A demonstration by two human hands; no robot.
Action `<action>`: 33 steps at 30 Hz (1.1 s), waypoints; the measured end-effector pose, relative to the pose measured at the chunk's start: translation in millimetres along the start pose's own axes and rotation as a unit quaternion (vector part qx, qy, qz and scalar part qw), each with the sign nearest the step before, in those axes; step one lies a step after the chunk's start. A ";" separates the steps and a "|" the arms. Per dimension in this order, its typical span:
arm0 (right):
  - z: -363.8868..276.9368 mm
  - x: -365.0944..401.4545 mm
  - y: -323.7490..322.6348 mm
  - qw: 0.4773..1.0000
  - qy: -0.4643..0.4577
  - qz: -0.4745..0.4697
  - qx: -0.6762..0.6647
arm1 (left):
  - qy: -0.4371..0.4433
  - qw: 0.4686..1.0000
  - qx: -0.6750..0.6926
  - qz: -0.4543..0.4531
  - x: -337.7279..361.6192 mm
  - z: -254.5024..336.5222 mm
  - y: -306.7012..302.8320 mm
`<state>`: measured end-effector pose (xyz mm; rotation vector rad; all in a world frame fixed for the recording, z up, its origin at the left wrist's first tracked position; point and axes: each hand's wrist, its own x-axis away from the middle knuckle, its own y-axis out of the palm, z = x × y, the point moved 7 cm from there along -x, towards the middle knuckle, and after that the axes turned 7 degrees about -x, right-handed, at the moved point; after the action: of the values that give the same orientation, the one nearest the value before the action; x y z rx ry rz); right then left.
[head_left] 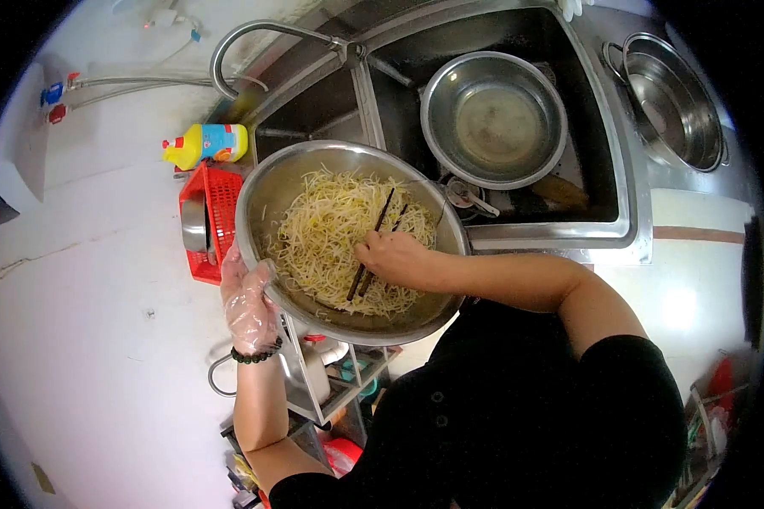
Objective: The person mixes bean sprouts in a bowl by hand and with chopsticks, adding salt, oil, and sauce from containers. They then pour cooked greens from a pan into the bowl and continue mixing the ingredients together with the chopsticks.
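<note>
A wide metal bowl [280, 161] holds a heap of pale bean sprouts [331, 220] and tilts over the near edge of the sink. My left hand [250, 310], in a clear plastic glove with a dark bead bracelet at the wrist, grips the bowl's lower left rim. My right hand [395, 257] is bare and closed round dark chopsticks [356, 281], whose ends lie among the sprouts. Part of the chopsticks is hidden by my fingers.
A metal basin [494, 119] sits in the sink [598, 136], below a curved faucet [272, 27]. To the right is a two-handled pot [671, 102]. A yellow bottle [204, 146] and a red basket [221, 204] stand left of the bowl, with a metal rack [348, 399] below.
</note>
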<state>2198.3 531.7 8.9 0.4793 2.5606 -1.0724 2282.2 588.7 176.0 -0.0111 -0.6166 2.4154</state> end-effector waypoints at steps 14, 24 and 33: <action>0.2 0.7 -5.5 1.000 0.001 0.009 -0.025 | -0.020 1.000 0.000 -0.002 -0.7 3.7 1.8; -1.9 1.8 -9.9 0.999 -0.028 0.044 -0.001 | -0.034 0.999 -0.009 0.000 -0.7 3.2 2.6; -1.4 0.3 -14.0 0.999 -0.019 0.021 -0.031 | -0.002 1.000 -0.004 0.024 0.7 5.9 1.5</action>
<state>2191.9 523.5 18.4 0.4886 2.5310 -0.9742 2279.8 585.6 180.8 -0.0247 -0.6342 2.4591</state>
